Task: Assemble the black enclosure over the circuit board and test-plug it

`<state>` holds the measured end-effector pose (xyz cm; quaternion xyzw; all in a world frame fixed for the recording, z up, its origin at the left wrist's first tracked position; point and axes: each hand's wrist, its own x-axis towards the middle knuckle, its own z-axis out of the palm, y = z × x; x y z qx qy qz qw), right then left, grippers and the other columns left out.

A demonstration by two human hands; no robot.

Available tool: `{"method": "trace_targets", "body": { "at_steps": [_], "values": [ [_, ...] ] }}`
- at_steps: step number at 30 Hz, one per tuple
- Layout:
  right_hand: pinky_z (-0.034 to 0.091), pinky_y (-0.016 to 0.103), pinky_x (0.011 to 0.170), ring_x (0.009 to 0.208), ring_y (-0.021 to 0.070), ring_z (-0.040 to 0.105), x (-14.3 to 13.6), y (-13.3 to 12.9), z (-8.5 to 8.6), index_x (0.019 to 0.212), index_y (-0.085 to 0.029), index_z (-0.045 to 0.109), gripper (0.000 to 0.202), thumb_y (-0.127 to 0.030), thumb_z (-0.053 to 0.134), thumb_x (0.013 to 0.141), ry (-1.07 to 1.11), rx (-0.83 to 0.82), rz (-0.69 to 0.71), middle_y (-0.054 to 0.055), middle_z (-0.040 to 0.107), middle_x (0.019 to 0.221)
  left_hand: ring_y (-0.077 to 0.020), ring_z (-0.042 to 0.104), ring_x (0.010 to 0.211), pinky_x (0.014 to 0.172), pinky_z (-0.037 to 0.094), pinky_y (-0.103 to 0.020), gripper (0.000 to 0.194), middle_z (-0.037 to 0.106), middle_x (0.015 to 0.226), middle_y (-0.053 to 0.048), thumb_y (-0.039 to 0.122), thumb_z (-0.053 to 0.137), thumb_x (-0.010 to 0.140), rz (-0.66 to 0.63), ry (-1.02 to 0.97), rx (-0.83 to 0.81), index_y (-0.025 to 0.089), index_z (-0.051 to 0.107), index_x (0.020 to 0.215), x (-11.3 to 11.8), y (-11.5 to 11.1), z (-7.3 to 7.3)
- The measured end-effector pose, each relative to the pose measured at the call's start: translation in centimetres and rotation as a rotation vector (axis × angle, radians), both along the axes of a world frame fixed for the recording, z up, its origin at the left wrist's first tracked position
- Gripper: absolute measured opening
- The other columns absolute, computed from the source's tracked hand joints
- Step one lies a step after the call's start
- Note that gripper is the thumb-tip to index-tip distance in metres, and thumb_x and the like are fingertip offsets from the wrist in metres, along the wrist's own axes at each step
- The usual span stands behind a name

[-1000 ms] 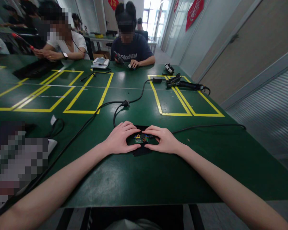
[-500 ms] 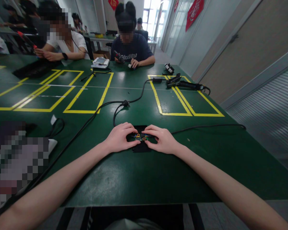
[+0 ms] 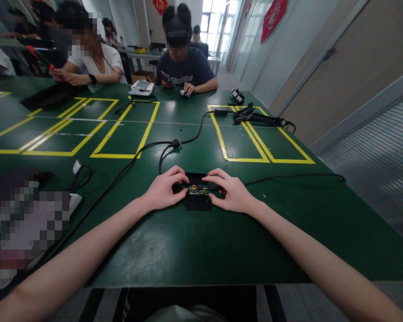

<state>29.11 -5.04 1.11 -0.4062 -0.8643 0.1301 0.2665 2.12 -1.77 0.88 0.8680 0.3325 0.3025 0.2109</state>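
Flanking an open black case (image 3: pixel 198 204) with both hands, set inward from the near edge of the green bench (image 3: pixel 188 255). Containing a small green circuit board (image 3: pixel 194 192), long axis running left to right, from one hand towards the other. Left hand (image 3: pixel 164 190): at the left end, thumb and fingertips slightly parted. Right hand (image 3: pixel 235 194): at the right end, similarly parted, with a black cable (image 3: pixel 289 177) trailing behind towards the bench's right edge. About equally near on both sides; firmness of either grip impossible to tell.
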Motion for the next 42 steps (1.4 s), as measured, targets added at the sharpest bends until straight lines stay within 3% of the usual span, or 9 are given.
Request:
{"method": "trace_targets", "body": {
  "at_steps": [4,8,21,27,35,42],
  "values": [
    [0.052,0.030,0.068,0.078,0.0191,0.065,0.6,0.6,0.1,0.105,-0.019,0.065,0.022,-0.020,0.060,0.083,-0.035,0.068,0.006,0.008,0.068,0.102,-0.0160,0.064,0.082,0.075,0.056,-0.030,0.004,0.063,0.097,-0.003,0.021,0.064,0.085,-0.036,0.042,0.004,0.020,0.062,0.089,-0.9,0.5,0.1],
    [0.048,0.031,0.067,0.075,0.0201,0.063,1.5,1.2,0.2,0.087,-0.021,0.063,0.003,-0.020,0.060,0.086,-0.119,0.084,0.001,0.004,0.067,0.080,-0.0171,0.064,0.082,0.074,0.054,-0.029,0.006,0.063,0.090,-0.003,0.025,0.059,0.093,-0.062,0.091,0.042,0.020,0.062,0.092,-1.4,1.0,0.2],
    [0.050,0.031,0.073,0.083,0.0221,0.071,2.3,2.0,-0.5,0.101,-0.021,0.065,0.024,-0.031,0.043,0.105,-0.178,-0.031,-0.028,0.009,0.075,0.096,-0.0180,0.065,0.081,0.074,0.051,-0.028,0.031,0.066,0.088,-0.004,0.038,0.040,0.108,-0.040,0.251,0.132,0.019,0.063,0.097,-1.4,1.5,-0.2],
    [0.043,0.027,0.066,0.067,0.0188,0.066,2.5,1.7,0.0,0.097,-0.021,0.064,0.029,-0.036,0.041,0.107,-0.192,-0.134,-0.043,0.005,0.071,0.078,-0.0170,0.062,0.075,0.071,0.046,-0.027,0.037,0.064,0.084,-0.003,0.040,0.035,0.109,-0.061,0.198,0.032,0.019,0.061,0.093,-1.2,0.8,0.6],
    [0.039,0.026,0.063,0.059,0.0144,0.059,2.1,1.0,1.2,0.082,-0.020,0.064,0.038,-0.038,0.041,0.106,-0.040,-0.302,0.099,0.002,0.067,0.070,-0.0150,0.054,0.066,0.065,0.039,-0.025,0.044,0.056,0.071,0.000,0.043,0.032,0.108,-0.146,0.237,-0.103,0.019,0.056,0.079,-1.3,0.1,1.3],
    [0.039,0.026,0.062,0.059,0.0146,0.061,2.0,1.0,1.0,0.089,-0.019,0.071,0.036,-0.038,0.045,0.105,-0.057,-0.261,0.091,0.003,0.069,0.071,-0.0146,0.056,0.066,0.065,0.039,-0.024,0.037,0.058,0.074,0.001,0.042,0.036,0.106,-0.149,0.232,-0.085,0.019,0.056,0.083,-1.2,0.2,1.1]
  ]
}}
